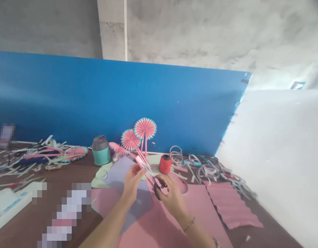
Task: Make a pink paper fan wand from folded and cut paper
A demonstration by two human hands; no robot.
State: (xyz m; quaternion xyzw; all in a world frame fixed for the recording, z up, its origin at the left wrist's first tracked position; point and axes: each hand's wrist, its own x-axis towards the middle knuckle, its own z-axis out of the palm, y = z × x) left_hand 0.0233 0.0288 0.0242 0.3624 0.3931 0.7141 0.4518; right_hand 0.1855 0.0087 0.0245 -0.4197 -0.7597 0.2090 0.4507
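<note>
My left hand (131, 182) pinches a small piece of pink paper (139, 159) between thumb and fingers. My right hand (172, 198) has its fingers through the black handles of a pair of scissors (156, 190). The blades point up and left, close against the pink piece; whether they are cutting into it I cannot tell. Just beyond my hands, two round pleated pink paper fans (145, 128) with rainbow rims lean against the blue panel. A red spool of thread (165, 164) stands right behind my right hand. Under both hands lie pink sheets (195, 206) and a lilac sheet (122, 172).
A teal container with a grey lid (101, 151) stands left of the fans. Loose paper strips (209, 172) lie tangled at right, with more heaped at far left. A wavy pink sheet (233, 205) rests at the right edge. Behind runs the blue panel (71, 100). A white power strip (16, 206) lies at left.
</note>
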